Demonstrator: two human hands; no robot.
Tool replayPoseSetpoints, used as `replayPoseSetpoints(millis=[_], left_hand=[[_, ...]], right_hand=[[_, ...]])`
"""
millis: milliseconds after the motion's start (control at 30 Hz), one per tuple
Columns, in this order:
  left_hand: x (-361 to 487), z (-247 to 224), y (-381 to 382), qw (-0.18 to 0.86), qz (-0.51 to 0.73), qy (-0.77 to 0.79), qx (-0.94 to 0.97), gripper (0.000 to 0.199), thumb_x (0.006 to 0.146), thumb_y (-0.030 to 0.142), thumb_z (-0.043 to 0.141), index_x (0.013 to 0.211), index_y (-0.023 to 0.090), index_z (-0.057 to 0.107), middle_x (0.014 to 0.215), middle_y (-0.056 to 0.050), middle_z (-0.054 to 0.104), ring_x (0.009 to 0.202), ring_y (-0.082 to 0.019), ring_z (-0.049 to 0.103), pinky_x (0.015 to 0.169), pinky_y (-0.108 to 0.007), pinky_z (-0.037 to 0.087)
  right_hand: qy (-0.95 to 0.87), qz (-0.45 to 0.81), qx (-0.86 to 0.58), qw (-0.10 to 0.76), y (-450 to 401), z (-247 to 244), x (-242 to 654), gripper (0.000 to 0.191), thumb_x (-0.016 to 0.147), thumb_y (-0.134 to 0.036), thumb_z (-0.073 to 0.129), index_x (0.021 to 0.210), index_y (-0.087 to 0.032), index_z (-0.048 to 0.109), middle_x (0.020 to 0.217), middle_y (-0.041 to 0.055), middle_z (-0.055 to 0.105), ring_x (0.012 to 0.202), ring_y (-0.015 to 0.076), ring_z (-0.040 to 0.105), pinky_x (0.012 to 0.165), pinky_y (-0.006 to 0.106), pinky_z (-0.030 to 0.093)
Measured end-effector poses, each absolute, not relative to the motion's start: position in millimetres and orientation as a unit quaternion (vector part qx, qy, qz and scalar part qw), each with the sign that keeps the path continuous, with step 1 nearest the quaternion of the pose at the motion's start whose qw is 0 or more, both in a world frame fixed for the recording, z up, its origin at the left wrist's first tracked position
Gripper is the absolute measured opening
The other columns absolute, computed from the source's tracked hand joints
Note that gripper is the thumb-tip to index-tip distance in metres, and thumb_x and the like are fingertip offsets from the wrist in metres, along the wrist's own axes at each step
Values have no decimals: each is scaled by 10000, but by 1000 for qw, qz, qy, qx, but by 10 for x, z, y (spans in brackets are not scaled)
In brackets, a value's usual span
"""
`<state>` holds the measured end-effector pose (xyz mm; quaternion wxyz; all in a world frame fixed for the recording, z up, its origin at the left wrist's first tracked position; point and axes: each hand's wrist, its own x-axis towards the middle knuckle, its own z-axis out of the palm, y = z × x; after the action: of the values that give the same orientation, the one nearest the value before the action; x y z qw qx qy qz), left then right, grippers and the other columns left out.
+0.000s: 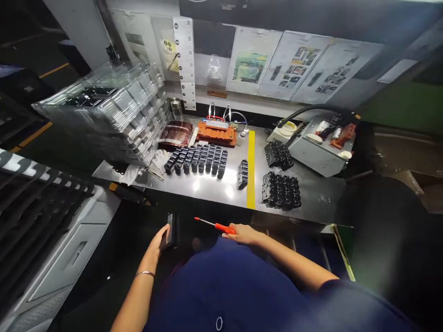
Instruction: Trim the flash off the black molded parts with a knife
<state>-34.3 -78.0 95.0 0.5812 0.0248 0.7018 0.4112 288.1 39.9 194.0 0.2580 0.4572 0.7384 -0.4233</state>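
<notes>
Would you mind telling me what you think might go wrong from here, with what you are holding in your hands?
The small black part in the left hand is held short of the steel bench, so it might fall if it slips. The orange-handled screwdriver in the right hand could scratch it. The close-set rows of black parts might get knocked during a reach across.

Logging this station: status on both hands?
Left hand holding black part. Right hand holding orange screwdriver. Both in front of steel bench.
</notes>
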Motion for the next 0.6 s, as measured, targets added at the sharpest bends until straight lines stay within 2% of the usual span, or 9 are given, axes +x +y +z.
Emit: replayPoseSetpoints(millis=[100,133,167,300,400,433,500,600], left_hand=[[-94,972,-466,564,382,726,89,77,834,229,625,788,167,626,576,-8,650,482,-148,626,507,-247,522],[-6,990,-346,560,371,732,117,64,807,216,648,846,167,636,612,-2,665,519,-149,642,535,-246,525],[89,1010,-215,556,359,735,148,138,784,205,665,915,165,644,649,1,679,562,-153,659,568,-250,531],[550,1096,425,541,288,731,300,426,736,184,708,1152,140,627,779,-19,714,744,-201,702,712,-306,551],[970,1142,997,498,229,727,413,512,759,180,736,1250,151,593,1043,-77,721,962,-226,688,875,-356,537],[1119,1149,1194,478,209,727,446,511,788,195,733,1274,158,580,1125,-92,699,1022,-232,669,919,-382,526],[1422,1146,1577,434,165,733,497,411,898,296,656,1279,169,570,1228,-105,642,1059,-241,647,915,-462,539],[1856,1104,2083,361,115,754,537,387,929,338,617,1277,174,567,1273,-110,609,1071,-244,638,891,-461,555]], right_hand=[[701,-388,546,245,352,1828,3330,580,935,-621,408,1155,-113,584,1123,206,703,1043,358,681,812,375,462],[688,-384,567,239,344,1789,3442,586,950,-606,376,1161,-100,582,1136,220,699,1064,367,678,826,389,464],[678,-383,583,233,345,1753,3531,593,961,-599,345,1158,-95,586,1146,224,698,1080,368,676,837,395,466],[656,-400,607,203,440,1637,3727,591,962,-614,316,1106,-133,628,1152,182,713,1107,337,675,860,374,462],[650,-417,610,179,555,1598,3874,560,949,-625,343,1073,-167,641,1110,153,733,1078,324,689,836,352,456],[649,-422,610,170,591,1594,3946,546,948,-623,345,1062,-179,642,1096,144,738,1061,321,695,821,347,455],[647,-431,609,154,654,1591,4118,509,951,-608,342,1032,-206,643,1064,118,748,1025,308,706,791,333,454],[642,-429,620,140,729,1579,4370,437,941,-595,377,951,-254,649,1000,59,761,969,271,722,755,298,456]])
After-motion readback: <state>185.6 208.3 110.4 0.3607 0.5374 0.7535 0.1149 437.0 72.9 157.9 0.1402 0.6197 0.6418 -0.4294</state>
